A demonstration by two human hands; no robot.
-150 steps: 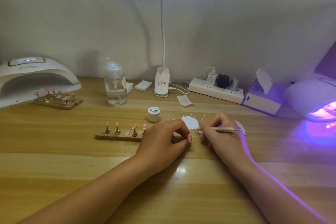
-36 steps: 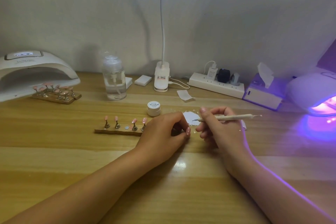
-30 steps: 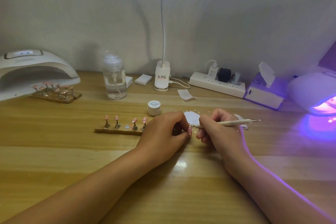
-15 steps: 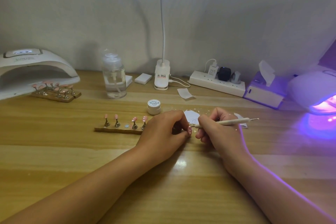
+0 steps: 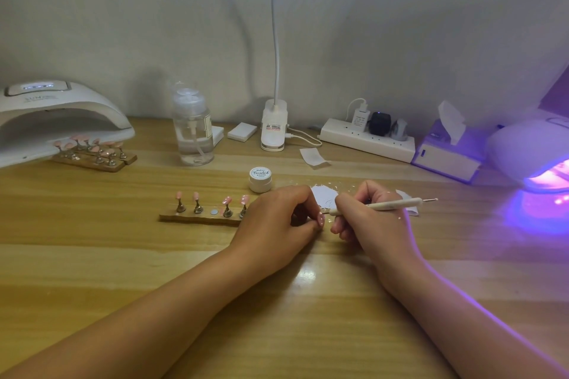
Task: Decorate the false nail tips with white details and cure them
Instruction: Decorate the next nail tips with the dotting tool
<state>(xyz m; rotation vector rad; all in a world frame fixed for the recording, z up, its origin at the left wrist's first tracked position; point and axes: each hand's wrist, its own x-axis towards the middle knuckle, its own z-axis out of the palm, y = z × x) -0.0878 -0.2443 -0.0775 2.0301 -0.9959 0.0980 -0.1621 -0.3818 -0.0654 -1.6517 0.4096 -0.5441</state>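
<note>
- Hands first: they sit close together at the middle of the worktop [image 5: 123,255]. My left hand [image 5: 277,224] is curled and pinches one pink nail tip [image 5: 320,220] at its fingertips. My right hand [image 5: 369,224] grips the dotting pen [image 5: 388,204] like a pencil, with its near point laid against that tip.
- What carries the tip inside the left hand is hidden. I judge it to be a small stand taken from the bare spot on the wooden holder [image 5: 197,218].
- Four more tips [image 5: 227,200] stand upright on that holder, just left of my left hand. The two nearest the hand seem to bear white marks, but they are too small for me to be sure.
- I see the white gel jar [image 5: 260,178] standing lidded behind the hands, and the paper palette [image 5: 323,194] lying just beyond the pen point.
- Step in hand, as I read it: dotting white details on the held tip, partway through the set, with curing not yet done.
- Next I need a light, steady touch, a fresh load from the palette, and then to seat the tip back on the holder without smearing it.
- At the right edge the lit curing lamp [image 5: 542,163] glows violet, well apart from the holder, so I must carry the holder there level.
</note>
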